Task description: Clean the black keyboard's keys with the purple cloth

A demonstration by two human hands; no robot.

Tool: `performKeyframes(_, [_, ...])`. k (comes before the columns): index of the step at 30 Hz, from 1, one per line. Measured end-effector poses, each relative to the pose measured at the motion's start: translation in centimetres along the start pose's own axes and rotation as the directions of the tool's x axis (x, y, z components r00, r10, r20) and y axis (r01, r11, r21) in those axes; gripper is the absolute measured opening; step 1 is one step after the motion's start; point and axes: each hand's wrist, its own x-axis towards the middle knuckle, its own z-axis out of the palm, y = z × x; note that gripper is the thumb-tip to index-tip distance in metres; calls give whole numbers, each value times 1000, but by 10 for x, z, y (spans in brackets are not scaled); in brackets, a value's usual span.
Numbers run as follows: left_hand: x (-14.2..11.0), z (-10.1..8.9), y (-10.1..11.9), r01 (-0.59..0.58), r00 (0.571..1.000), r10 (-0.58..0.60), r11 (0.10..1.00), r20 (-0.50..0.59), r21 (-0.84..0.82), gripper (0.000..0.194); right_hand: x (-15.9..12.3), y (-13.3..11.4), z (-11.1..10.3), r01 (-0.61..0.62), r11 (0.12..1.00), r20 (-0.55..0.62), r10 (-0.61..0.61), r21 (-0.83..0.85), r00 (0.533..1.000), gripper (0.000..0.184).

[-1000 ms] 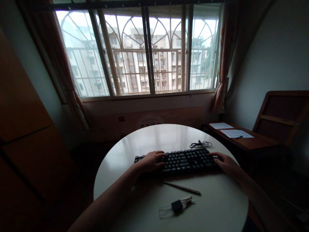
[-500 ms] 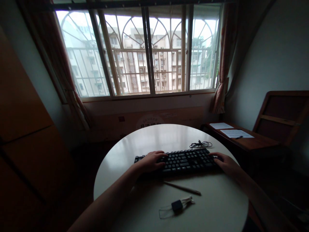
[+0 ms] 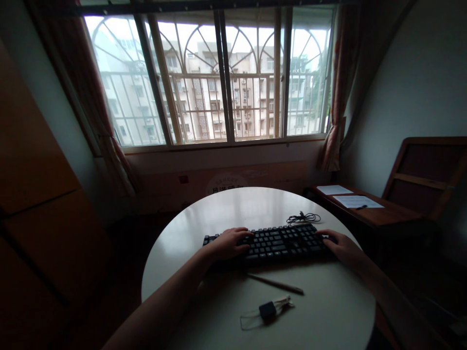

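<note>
A black keyboard lies across the white round table. My left hand rests flat over its left part, with the fingers stretched across the keys and the thumb apart. Around the keyboard's right end is my right hand; its thumb and forefinger hold the edge, and its other fingers are hidden. Behind the keyboard sits a coiled black cable. Nearer to me are a thin brush-like stick and a small dark block with a wire loop and pale ends.
To the right, a wooden chair bears sheets of paper and a dark pen. A barred window with curtains spans the far wall. An orange-brown cabinet stands at the left.
</note>
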Motion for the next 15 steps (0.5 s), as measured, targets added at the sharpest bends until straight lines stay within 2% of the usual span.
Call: performKeyframes(15, [1,0,0,-3,1000,3,1000,5,14,47,-3,-4,0,5,1000,-5,-5,-7,1000,44])
